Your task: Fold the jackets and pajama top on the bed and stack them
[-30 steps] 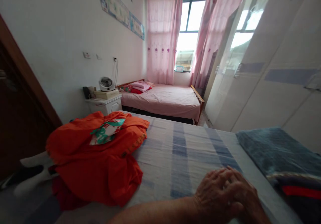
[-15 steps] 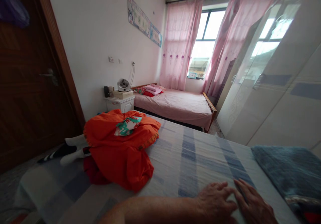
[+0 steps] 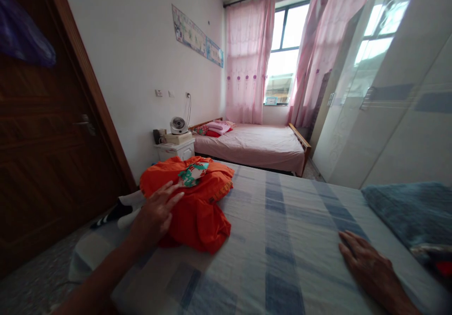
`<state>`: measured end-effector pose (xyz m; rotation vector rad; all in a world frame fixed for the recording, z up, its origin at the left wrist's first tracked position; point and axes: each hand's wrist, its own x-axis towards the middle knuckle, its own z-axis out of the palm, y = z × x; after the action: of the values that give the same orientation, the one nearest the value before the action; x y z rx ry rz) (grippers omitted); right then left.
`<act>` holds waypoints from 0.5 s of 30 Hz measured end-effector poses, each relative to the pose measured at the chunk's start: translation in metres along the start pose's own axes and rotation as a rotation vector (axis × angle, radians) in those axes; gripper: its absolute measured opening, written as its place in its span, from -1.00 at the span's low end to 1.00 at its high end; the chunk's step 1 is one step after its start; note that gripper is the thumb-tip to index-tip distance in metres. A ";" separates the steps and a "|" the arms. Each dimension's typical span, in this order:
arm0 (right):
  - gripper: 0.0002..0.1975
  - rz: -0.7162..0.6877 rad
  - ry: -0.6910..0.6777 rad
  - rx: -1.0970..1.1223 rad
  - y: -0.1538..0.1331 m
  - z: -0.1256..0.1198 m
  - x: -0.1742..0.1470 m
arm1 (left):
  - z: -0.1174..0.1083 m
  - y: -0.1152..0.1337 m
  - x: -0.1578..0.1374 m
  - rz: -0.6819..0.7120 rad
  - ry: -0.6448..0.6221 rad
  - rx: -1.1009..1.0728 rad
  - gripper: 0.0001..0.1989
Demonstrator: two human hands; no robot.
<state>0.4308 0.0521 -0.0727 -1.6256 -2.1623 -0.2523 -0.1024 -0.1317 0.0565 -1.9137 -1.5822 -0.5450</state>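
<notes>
Left hand (image 3: 152, 218) now at orange garment (image 3: 199, 221) with illegible lettering (image 3: 221, 191), right hand (image 3: 370, 267) apart, both unclenched

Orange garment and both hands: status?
Left hand open at orange garment, touch unclear. Right hand open, palm down over striped sheet. Patterned patch atop garment; no obstruction visible.

On the blue-and-white checked bedsheet (image 3: 247, 277) lie a crumpled orange fabric garment (image 3: 206, 221), left of centre in the frame, and a folded blue-grey cloth (image 3: 406, 214) at far right. The left hand (image 3: 153, 216) is before the garment; the right hand (image 3: 369, 263), at lower right, left of the cloth. Behind, the pink-sheeted wooden bed (image 3: 254, 141) stands between a white panelled nightstand (image 3: 184, 151) and tall glossy white wardrobe (image 3: 399, 131).
</notes>
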 end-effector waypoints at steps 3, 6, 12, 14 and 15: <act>-0.45 0.017 -0.017 -0.008 -0.003 -0.001 0.000 | -0.005 -0.024 -0.027 -0.009 -0.054 0.119 -0.32; -0.47 0.041 -0.033 0.004 -0.006 -0.002 0.000 | 0.004 -0.032 -0.036 0.030 -0.058 0.161 -0.39; -0.49 0.002 -0.034 -0.008 -0.005 -0.002 0.001 | 0.007 -0.033 0.001 -0.067 0.027 -0.214 -0.71; -0.48 0.028 -0.040 -0.006 -0.005 -0.002 0.001 | -0.003 -0.029 0.027 -0.159 0.081 -0.359 -0.72; -0.47 0.043 -0.041 -0.007 -0.006 -0.002 0.001 | -0.010 -0.026 0.041 -0.203 0.108 -0.402 -0.73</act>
<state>0.4253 0.0506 -0.0694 -1.6932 -2.1557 -0.2154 -0.1187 -0.1046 0.0950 -1.9709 -1.7026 -1.1060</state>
